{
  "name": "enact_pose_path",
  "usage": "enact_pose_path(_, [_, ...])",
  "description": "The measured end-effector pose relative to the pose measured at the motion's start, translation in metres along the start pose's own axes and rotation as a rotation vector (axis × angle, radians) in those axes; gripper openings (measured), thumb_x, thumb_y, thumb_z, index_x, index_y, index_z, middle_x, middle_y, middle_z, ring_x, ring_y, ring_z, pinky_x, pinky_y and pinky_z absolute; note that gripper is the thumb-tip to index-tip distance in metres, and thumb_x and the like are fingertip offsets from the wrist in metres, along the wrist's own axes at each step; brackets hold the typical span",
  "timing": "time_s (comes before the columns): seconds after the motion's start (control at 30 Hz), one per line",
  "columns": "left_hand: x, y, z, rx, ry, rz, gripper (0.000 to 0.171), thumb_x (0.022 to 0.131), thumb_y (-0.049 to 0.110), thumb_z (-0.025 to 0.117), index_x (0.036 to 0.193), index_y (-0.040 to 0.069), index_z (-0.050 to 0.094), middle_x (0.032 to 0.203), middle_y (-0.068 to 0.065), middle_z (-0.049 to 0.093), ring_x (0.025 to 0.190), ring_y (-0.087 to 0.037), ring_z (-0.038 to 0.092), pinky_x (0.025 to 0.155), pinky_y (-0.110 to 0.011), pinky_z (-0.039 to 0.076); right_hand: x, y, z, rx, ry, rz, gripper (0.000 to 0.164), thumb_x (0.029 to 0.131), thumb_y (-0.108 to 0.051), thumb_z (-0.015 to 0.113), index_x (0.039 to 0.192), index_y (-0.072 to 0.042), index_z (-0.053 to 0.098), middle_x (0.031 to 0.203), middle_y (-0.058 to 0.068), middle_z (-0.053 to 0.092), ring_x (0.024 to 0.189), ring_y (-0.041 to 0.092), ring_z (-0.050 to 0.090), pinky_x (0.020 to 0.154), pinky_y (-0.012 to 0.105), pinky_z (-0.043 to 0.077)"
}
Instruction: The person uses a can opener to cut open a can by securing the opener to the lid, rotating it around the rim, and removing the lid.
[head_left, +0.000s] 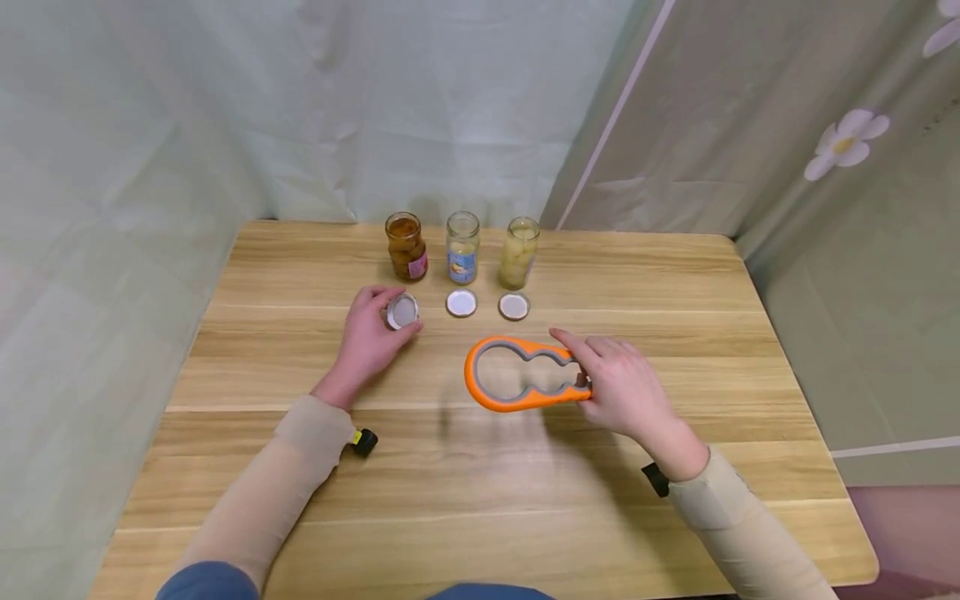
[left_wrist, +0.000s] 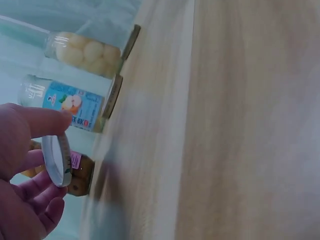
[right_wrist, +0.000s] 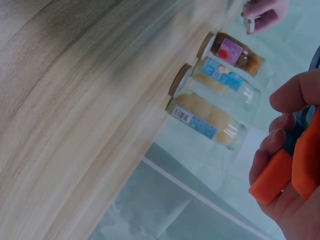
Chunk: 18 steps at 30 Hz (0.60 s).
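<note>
My left hand (head_left: 369, 335) pinches a metal jar lid (head_left: 402, 312) between thumb and fingers, its pale inner side showing; in the left wrist view the lid (left_wrist: 56, 160) is held on edge, off the table. Close behind it stands an open jar of dark brown fruit (head_left: 406, 247). My right hand (head_left: 624, 385) grips the handle end of an orange jar opener (head_left: 474, 379) with a grey scalloped inner edge, raised above the table. Part of the orange handle (right_wrist: 272, 180) shows in the right wrist view.
Beside the brown jar stand two more open jars, one with a blue label (head_left: 462, 265) and one with pale round fruit (head_left: 516, 258). Before them lie two lids, a white-lined one (head_left: 461, 302) and a greyer one (head_left: 513, 306). A curtain (head_left: 450, 108) hangs behind the wooden table (head_left: 660, 283).
</note>
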<state>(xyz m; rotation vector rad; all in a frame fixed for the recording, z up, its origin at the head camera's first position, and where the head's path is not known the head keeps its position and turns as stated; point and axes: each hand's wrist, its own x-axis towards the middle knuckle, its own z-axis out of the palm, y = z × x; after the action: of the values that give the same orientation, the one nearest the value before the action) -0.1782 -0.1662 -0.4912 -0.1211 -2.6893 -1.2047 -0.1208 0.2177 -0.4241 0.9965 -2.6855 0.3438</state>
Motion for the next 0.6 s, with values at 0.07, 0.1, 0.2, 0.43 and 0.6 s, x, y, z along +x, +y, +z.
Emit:
enact_pose_path(0.07, [0.005,-0.002,0.001,0.053,-0.025,0.026,0.064,0.077,0.025,0.085,0.130,-0.001,0.060,0.124,-0.017,0.051,0.112,-0.031,0.046,0.097,-0.050,0.041,0.000,0.000,0.000,0.000,-0.002,0.000,0.087,0.061,-0.006,0.064,0.146,-0.021,0.048,0.074,-0.011,0.053,0.072,0.017,0.054,0.071,0.041,0.050])
enact_pose_path(0.1, [0.007,-0.003,0.002,0.075,-0.039,0.035,0.065,0.077,0.025,0.085,0.130,-0.002,0.059,0.124,-0.017,0.051,0.112,-0.031,0.046,0.097,-0.050,0.041,0.000,-0.001,0.000,0.000,-0.003,0.000,0.088,0.061,-0.007,0.064,0.146,-0.021,0.048,0.074,-0.011,0.053,0.072,0.017,0.054,0.072,0.041,0.050])
enact_pose_path(0.2, [0.014,-0.006,0.004,0.127,-0.072,0.044,0.065,0.078,0.026,0.084,0.130,-0.004,0.059,0.124,-0.018,0.051,0.112,-0.032,0.046,0.096,-0.050,0.042,0.001,-0.001,0.000,-0.002,-0.003,-0.004,0.087,0.061,-0.007,0.064,0.146,-0.021,0.048,0.074,-0.011,0.053,0.072,0.017,0.054,0.071,0.041,0.050])
enact_pose_path(0.43, [0.026,-0.007,0.006,0.190,-0.125,0.020,0.067,0.080,0.027,0.082,0.133,-0.005,0.056,0.122,-0.021,0.052,0.110,-0.034,0.046,0.096,-0.052,0.040,0.001,-0.001,0.002,-0.009,-0.009,-0.012,0.086,0.062,-0.007,0.065,0.145,-0.021,0.049,0.074,-0.011,0.051,0.070,0.017,0.053,0.070,0.041,0.049])
enact_pose_path(0.6, [0.032,-0.006,0.009,0.231,-0.142,0.008,0.069,0.080,0.027,0.082,0.135,-0.005,0.055,0.124,-0.023,0.052,0.111,-0.035,0.047,0.097,-0.053,0.040,0.001,-0.001,0.004,-0.015,-0.009,-0.016,0.086,0.061,-0.008,0.066,0.145,-0.021,0.049,0.074,-0.010,0.051,0.070,0.017,0.053,0.069,0.040,0.049])
